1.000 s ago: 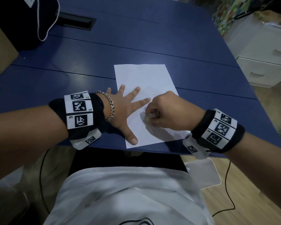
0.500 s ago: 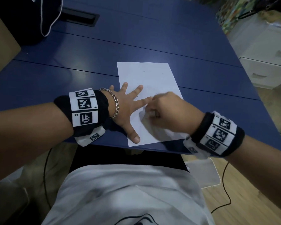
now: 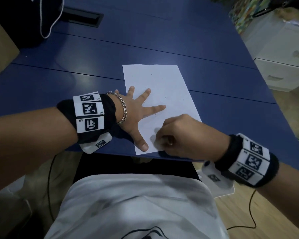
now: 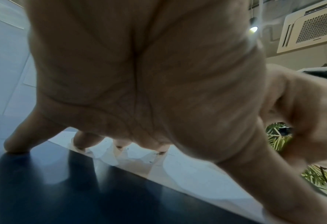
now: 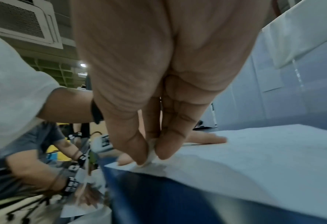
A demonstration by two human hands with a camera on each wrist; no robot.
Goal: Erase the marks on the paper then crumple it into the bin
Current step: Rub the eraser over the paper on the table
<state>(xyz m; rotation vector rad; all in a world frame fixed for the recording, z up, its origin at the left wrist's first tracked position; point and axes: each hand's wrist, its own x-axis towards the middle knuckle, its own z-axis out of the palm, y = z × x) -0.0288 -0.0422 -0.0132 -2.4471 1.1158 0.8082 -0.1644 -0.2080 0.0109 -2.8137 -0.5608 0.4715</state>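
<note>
Pressing down on the white rectangular sheet of paper (image 3: pixel 160 94), your left hand (image 3: pixel 136 114) lies flat with its fingers straight and spread; most fingertips rest on the sheet's left half, the thumb tip sits near the sheet's near-left corner, and the little finger reaches past the sheet's left edge onto the dark blue tabletop (image 3: pixel 76 83). The left wrist view shows the same hand (image 4: pixel 139 75) from beneath, fingertips planted on the paper (image 4: pixel 177 169) and one on the tabletop (image 4: pixel 63 189).

Your right hand (image 3: pixel 181 135) is curled at the sheet's near-right corner, just beside the left thumb. In the right wrist view, thumb and fingers of this hand (image 5: pixel 154 106) pinch a small white eraser (image 5: pixel 151 154), whose lower end touches the paper (image 5: pixel 254 151) close to the sheet's near edge; a grey smudge lies on the sheet just beside the eraser. Faint small marks are scattered over the sheet around the left fingers.

The sheet lies flat on the tabletop, its near edge almost at the table's front edge. A silver chain bracelet (image 3: pixel 122 107) circles your left wrist, left of the sheet. White drawers (image 3: pixel 283 66) stand well to the right of the sheet.
</note>
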